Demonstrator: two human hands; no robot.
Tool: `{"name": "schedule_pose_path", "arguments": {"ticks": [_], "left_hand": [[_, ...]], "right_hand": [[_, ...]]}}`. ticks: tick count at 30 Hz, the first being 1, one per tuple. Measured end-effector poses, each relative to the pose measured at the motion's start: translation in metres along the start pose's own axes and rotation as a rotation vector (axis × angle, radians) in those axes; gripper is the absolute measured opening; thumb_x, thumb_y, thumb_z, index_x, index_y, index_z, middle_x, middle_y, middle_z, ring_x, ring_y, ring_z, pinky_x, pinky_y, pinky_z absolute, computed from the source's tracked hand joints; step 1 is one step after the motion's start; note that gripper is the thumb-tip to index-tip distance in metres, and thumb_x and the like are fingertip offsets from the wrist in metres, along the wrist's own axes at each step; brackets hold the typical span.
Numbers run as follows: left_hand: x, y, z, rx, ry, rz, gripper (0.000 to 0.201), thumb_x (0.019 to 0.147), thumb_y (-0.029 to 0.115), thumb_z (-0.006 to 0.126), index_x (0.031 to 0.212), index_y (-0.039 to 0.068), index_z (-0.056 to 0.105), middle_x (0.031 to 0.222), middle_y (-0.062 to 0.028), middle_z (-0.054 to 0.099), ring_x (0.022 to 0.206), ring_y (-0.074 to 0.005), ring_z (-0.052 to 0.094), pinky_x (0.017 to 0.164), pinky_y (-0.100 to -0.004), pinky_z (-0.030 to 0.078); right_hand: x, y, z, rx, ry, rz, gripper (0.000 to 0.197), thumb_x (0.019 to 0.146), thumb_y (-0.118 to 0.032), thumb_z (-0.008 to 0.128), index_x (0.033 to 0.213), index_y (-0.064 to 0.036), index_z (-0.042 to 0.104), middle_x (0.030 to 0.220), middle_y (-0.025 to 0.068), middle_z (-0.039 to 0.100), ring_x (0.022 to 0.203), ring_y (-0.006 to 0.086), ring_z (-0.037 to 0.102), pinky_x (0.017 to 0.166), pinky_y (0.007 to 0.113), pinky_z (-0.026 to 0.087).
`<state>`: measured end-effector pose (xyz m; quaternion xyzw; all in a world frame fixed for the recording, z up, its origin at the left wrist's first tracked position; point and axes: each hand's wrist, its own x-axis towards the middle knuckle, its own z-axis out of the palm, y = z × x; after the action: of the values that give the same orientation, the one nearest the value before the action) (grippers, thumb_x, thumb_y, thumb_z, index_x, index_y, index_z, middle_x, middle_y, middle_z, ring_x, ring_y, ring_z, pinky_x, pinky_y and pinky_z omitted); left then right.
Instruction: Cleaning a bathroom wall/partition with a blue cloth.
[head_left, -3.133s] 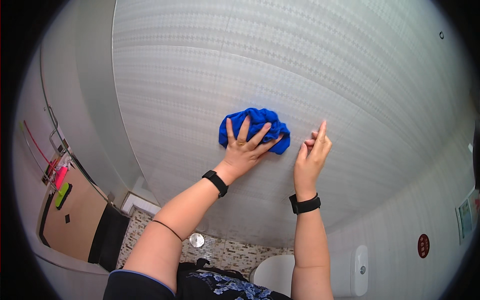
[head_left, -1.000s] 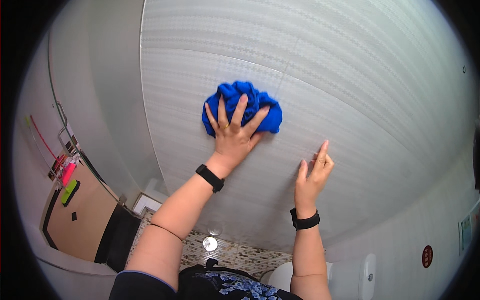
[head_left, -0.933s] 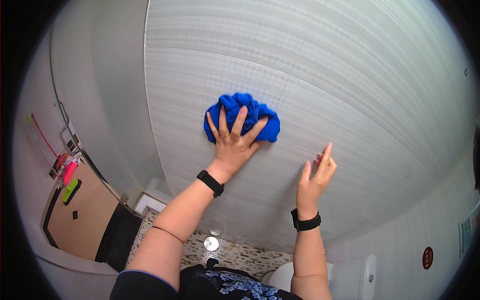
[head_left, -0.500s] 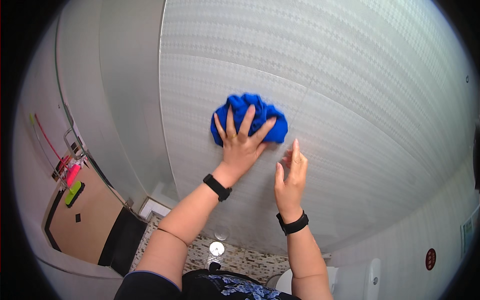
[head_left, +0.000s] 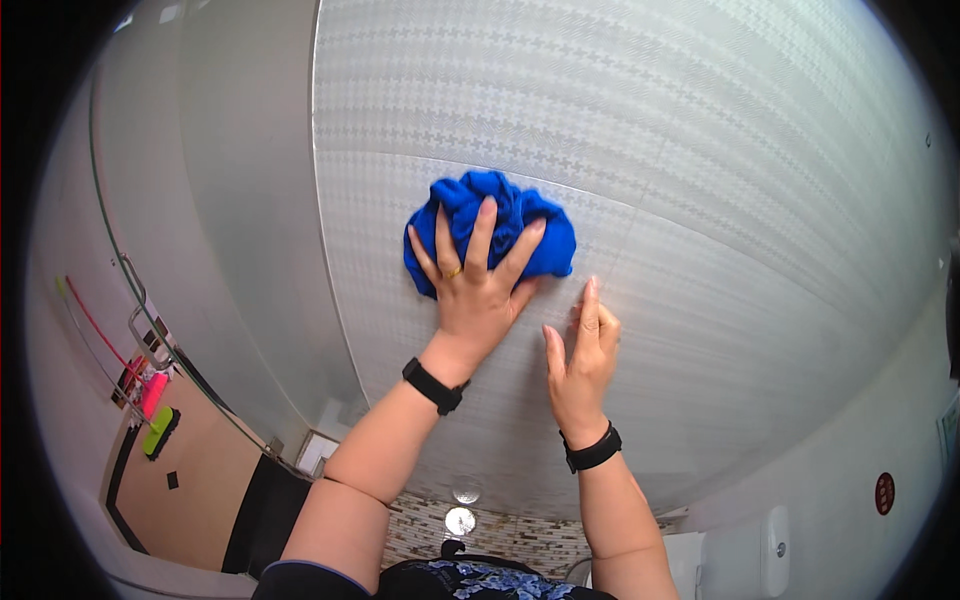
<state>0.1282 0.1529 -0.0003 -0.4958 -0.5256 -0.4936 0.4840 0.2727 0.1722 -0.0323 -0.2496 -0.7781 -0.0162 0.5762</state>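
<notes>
A crumpled blue cloth lies bunched against a pale grey patterned wall. My left hand presses it flat to that wall, its fingers spread over the folds, with a ring on one finger and a black band at the wrist. To the right and a little lower, my right hand holds nothing. Its index finger points up along the wall, the thumb stands apart and the other fingers are partly bent. The cloth hides the wall behind it.
A glass panel and door stand at left. Beyond them are a green brush and a pink broom head. Below are a mosaic floor with a round drain and a white toilet. A red round sign is at right.
The left hand and cloth have shifted slightly up and left in the view. The right hand stays nearly in place. The view itself has shifted, and the surroundings sit lower.
</notes>
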Motion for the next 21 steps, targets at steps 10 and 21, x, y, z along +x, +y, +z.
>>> {"name": "schedule_pose_path", "arguments": {"ticks": [10, 21], "left_hand": [[-0.071, -0.022, 0.003, 0.056, -0.096, 0.044, 0.063, 0.065, 0.040, 0.076, 0.123, 0.042, 0.054, 0.148, -0.0013, 0.017, 0.133, -0.0419, 0.016, 0.104, -0.0681, 0.011], [0.041, -0.046, -0.010, 0.022, 0.026, 0.014, 0.063, 0.067, 0.035, 0.077, 0.125, 0.038, 0.052, 0.148, -0.0039, 0.021, 0.133, -0.0418, 0.015, 0.104, -0.0669, 0.010]], "right_hand": [[0.002, 0.002, 0.009, -0.132, 0.056, -0.018, 0.084, 0.070, -0.013, 0.077, 0.141, -0.0031, 0.033, 0.110, 0.0087, 0.045, 0.092, 0.0236, 0.045, 0.084, 0.035, 0.038], [-0.002, 0.004, 0.013, -0.125, 0.082, 0.009, 0.086, 0.069, -0.017, 0.078, 0.141, -0.0051, 0.033, 0.107, 0.0075, 0.046, 0.092, 0.0230, 0.043, 0.084, 0.034, 0.037]]}}
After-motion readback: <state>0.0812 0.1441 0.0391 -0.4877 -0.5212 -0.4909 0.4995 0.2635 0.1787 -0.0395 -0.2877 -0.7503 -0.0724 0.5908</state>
